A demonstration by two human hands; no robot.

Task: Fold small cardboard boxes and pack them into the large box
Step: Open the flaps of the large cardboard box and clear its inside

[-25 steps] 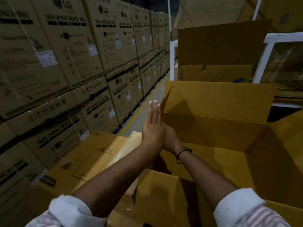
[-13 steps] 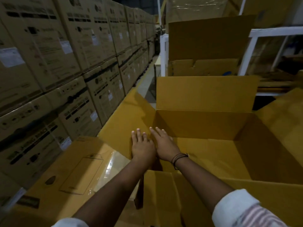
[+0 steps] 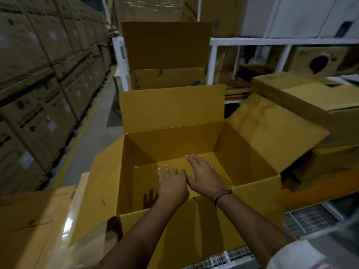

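Observation:
The large yellow-brown cardboard box (image 3: pixel 174 139) stands open right in front of me, all its flaps spread outward. Both my hands hover over its opening near the front wall. My left hand (image 3: pixel 172 184) is flat, palm down, fingers slightly apart, holding nothing. My right hand (image 3: pixel 204 175) lies beside it, thumb touching the left hand, fingers stretched forward, a dark cord on the wrist. A shadow of a hand shows on the inner left wall. The box's inside shows only bare cardboard; its near part is hidden by my arms.
Stacked printed cartons (image 3: pixel 38 94) line the left along an aisle with a yellow floor line. A taped flat box (image 3: pixel 38 220) lies at lower left. More cardboard boxes (image 3: pixel 310 101) sit right, before a white rack (image 3: pixel 252 42). A wire grid surface (image 3: pixel 308 220) shows lower right.
My hands have come down from upright at the left flap to flat over the box's opening. The left flap now lies outward, and the view has swung right and down over the box.

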